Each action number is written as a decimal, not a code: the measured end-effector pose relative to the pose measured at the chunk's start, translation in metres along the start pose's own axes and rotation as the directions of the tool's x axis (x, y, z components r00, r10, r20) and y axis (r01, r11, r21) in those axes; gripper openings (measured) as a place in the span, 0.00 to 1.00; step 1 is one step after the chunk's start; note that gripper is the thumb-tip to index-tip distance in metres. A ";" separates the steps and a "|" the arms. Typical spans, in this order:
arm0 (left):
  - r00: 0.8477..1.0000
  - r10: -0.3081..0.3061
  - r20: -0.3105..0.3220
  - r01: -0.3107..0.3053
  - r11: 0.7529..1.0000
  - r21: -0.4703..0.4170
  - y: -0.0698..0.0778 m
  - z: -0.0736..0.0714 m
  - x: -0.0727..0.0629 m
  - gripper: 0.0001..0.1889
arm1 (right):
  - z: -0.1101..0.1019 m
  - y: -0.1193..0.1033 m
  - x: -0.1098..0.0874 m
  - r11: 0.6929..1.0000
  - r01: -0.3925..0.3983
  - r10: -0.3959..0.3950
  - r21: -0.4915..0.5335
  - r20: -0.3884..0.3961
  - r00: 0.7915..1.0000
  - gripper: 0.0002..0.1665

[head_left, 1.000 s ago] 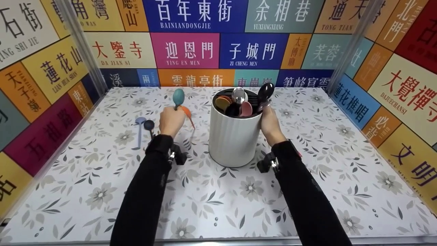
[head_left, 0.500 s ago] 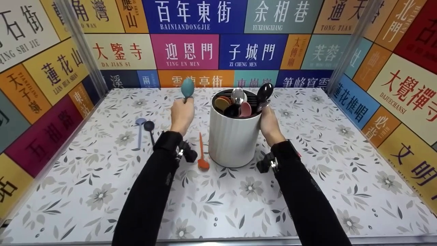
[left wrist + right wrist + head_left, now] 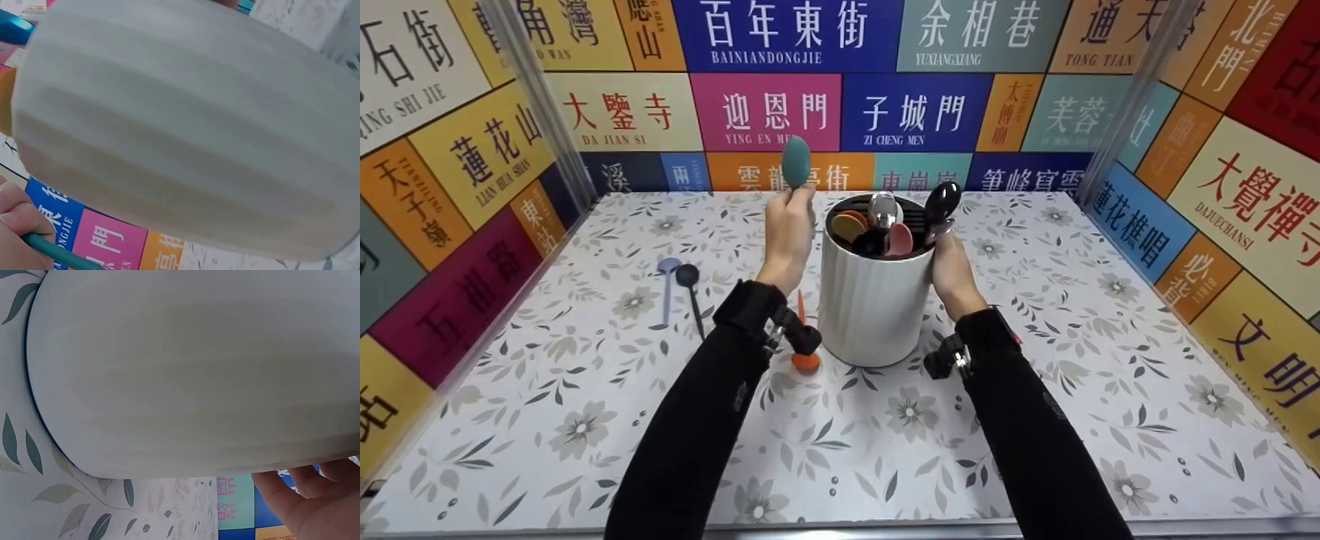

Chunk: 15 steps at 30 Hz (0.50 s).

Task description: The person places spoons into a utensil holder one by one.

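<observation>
My left hand (image 3: pixel 789 232) grips a teal spoon (image 3: pixel 796 161), its bowl pointing up, left of a white ribbed utensil holder (image 3: pixel 870 315). In the left wrist view the teal handle (image 3: pixel 62 253) sticks out below the fist. My right hand (image 3: pixel 954 274) holds the holder's right side near the rim; in the right wrist view its fingers (image 3: pixel 281 492) lie against the far wall. The slotted black top carries several utensils, among them a black spoon (image 3: pixel 943 201), a silver one (image 3: pixel 884 208), a pink one (image 3: pixel 900 238) and a yellow one (image 3: pixel 848 226).
An orange spoon (image 3: pixel 805 362) lies on the floral tabletop (image 3: pixel 825 450) by the holder's left side, partly hidden by the left wrist camera. Further left lie a blue ladle (image 3: pixel 667 285) and a dark ladle (image 3: pixel 688 277). Sign-printed panels (image 3: pixel 765 112) wall the table.
My left hand has moved right and up with the teal spoon, closer to the holder. The orange spoon, earlier near that hand, now lies beside the holder. The right hand has stayed put.
</observation>
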<state>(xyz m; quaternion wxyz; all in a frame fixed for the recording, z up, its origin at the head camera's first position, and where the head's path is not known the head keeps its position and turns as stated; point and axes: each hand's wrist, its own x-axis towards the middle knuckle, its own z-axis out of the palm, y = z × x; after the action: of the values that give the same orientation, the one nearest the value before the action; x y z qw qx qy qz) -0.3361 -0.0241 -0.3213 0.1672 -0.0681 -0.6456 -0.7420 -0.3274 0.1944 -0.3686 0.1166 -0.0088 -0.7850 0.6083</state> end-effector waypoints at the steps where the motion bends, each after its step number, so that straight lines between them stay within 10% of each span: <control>1: 1.000 0.006 0.010 -0.006 0.999 -0.045 0.003 0.001 -0.001 0.23 | 0.000 0.000 0.000 1.000 0.003 -0.003 -0.001 0.003 1.000 0.37; 15: 0.993 0.101 0.054 -0.079 0.948 -0.309 0.041 0.012 -0.005 0.25 | -0.002 0.001 0.000 0.999 0.014 -0.014 -0.042 -0.011 1.000 0.37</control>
<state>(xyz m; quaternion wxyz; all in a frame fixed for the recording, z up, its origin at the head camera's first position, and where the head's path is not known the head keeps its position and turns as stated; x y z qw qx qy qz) -0.3195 -0.0156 -0.2829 0.1660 -0.1483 -0.5242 -0.8220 -0.3276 0.1964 -0.3695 0.1249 -0.0092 -0.7969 0.5910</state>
